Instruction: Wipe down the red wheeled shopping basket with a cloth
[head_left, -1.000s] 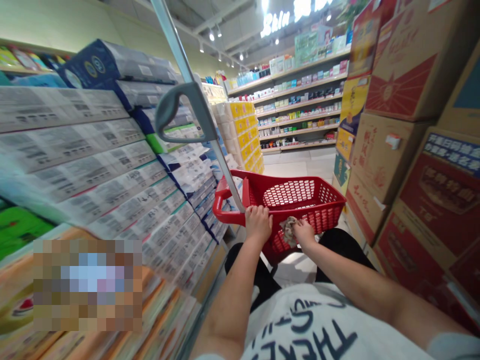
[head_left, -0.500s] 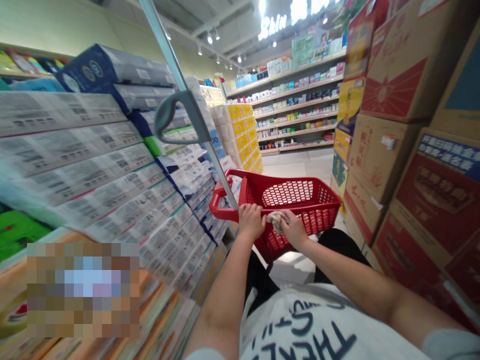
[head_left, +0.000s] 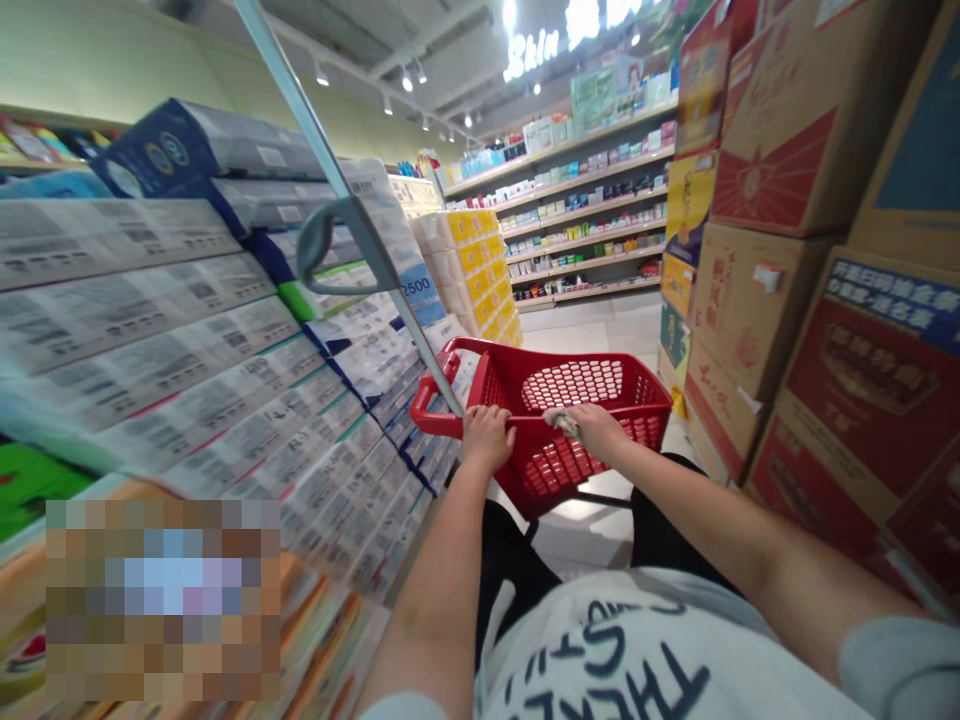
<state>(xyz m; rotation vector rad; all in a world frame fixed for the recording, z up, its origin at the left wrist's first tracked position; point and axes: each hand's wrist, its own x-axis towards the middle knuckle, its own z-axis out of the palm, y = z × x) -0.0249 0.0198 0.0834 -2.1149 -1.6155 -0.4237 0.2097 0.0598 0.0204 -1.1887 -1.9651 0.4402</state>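
Observation:
In front of my body stands a red shopping basket (head_left: 540,470) with mesh sides, its inside bare where I can see it. My left hand (head_left: 487,438) is closed over the near rim, close to the left corner by the metal pole (head_left: 424,345). A crumpled, pale, dirty-looking cloth (head_left: 562,422) is gripped in my right hand (head_left: 598,434), which rests at the same rim farther right. The pole rises up and left past the basket, with a grey loop handle (head_left: 349,250) on it.
Wrapped paper packs (head_left: 150,300) are stacked along the left. Yellow-and-white packs (head_left: 480,270) stand beyond the basket. On the right, cardboard boxes (head_left: 757,300) form a tall wall. Shelves of small goods (head_left: 585,220) close off the back. Pale floor (head_left: 592,335) shows between.
My right hand has slid the cloth to the right along the near rim, widening the gap between my hands. My left hand still grips the rim. The view has shifted slightly.

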